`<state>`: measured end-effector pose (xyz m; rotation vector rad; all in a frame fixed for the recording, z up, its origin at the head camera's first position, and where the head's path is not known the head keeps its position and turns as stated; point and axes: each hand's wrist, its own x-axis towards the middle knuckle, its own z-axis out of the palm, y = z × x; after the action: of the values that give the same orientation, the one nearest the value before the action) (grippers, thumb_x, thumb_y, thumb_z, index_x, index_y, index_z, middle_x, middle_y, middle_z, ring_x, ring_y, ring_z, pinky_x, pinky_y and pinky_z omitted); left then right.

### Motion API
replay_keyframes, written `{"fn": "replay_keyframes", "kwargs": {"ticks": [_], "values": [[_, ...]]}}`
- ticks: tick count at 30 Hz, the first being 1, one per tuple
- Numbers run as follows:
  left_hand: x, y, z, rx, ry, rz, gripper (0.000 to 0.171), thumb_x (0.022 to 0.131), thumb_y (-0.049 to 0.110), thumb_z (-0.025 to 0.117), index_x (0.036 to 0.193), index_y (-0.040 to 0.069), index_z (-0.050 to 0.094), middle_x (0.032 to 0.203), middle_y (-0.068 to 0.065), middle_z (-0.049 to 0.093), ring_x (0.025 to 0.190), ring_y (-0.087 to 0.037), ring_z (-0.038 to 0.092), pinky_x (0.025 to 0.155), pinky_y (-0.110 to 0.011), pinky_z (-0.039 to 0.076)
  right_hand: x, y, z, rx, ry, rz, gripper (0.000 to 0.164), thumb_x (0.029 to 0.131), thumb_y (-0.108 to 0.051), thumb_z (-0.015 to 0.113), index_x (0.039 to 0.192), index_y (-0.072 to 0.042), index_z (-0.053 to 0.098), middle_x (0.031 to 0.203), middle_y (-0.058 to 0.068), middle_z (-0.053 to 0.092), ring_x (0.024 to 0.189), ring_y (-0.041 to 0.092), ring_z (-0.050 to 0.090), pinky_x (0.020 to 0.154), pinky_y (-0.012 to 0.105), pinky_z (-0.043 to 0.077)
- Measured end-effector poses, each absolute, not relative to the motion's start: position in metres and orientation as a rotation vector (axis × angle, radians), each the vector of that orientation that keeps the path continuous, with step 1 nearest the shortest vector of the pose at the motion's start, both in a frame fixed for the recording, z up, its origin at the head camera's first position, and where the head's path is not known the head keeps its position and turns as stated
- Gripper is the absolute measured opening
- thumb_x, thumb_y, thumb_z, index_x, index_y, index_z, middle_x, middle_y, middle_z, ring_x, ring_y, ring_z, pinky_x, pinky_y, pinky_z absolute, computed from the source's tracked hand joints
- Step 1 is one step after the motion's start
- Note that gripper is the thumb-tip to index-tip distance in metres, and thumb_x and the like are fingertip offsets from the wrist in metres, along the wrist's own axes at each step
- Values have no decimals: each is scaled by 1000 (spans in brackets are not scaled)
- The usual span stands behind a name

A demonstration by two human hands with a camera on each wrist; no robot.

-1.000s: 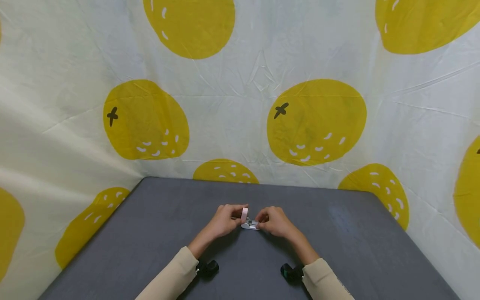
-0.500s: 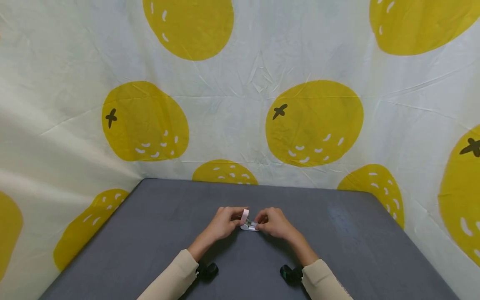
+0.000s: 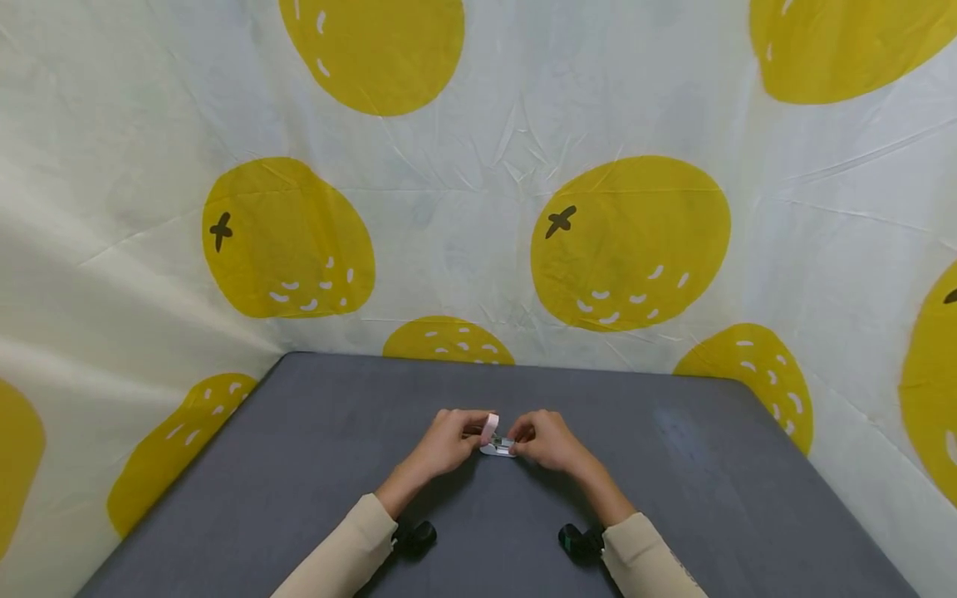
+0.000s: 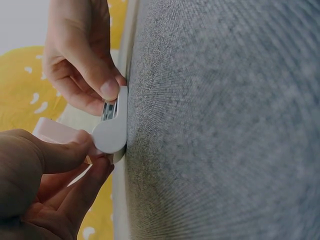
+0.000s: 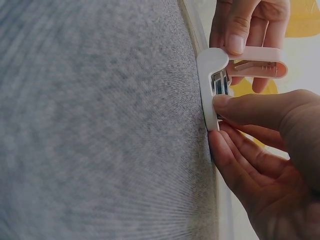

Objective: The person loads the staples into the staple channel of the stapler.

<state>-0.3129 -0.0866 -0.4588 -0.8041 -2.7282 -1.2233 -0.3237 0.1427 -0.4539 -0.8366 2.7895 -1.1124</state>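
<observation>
A small stapler (image 3: pixel 497 450) with a white base and a pink top lies on the dark grey table, its top swung up. My left hand (image 3: pixel 443 442) pinches the raised pink top (image 5: pixel 261 52) near the hinge, the thumb lying on its side. From the right, my right hand (image 3: pixel 551 443) grips the front end of the white base (image 4: pixel 112 136), thumb pressed over the metal staple channel (image 5: pixel 220 84). In the right wrist view the inside of the raised top shows, hollow with a spring-like strip. Right-hand fingertips hide the front tip of the base.
The grey table (image 3: pixel 359 399) spreads out around the hands, its back edge against a hanging cloth (image 3: pixel 449 249) printed with yellow fruit. A black wrist device (image 3: pixel 415 540) hangs at the left sleeve, another (image 3: pixel 580 544) at the right sleeve.
The pink top tilts slightly further to the right than one second ago. Both hands keep their hold and place on the stapler.
</observation>
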Motion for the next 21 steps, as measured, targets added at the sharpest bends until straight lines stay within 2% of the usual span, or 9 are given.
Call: {"fn": "replay_keyframes", "kwargs": {"ticks": [8, 21], "values": [[-313, -87, -459, -766, -2753, -1239, 36, 97, 11, 72, 132, 13, 72, 123, -7, 76, 110, -19, 75, 89, -31, 60, -324, 143, -454, -851, 2789, -1117, 8, 83, -7, 83, 90, -6, 80, 82, 4, 77, 68, 4, 65, 59, 22, 51], [-312, -88, -458, -775, -2744, -1223, 34, 96, 8, 72, 130, 12, 73, 121, -8, 77, 109, -21, 76, 88, -34, 61, -324, 141, -454, -837, 2781, -1120, 8, 83, -8, 83, 90, -6, 79, 81, 4, 77, 67, 4, 65, 57, 22, 50]]}}
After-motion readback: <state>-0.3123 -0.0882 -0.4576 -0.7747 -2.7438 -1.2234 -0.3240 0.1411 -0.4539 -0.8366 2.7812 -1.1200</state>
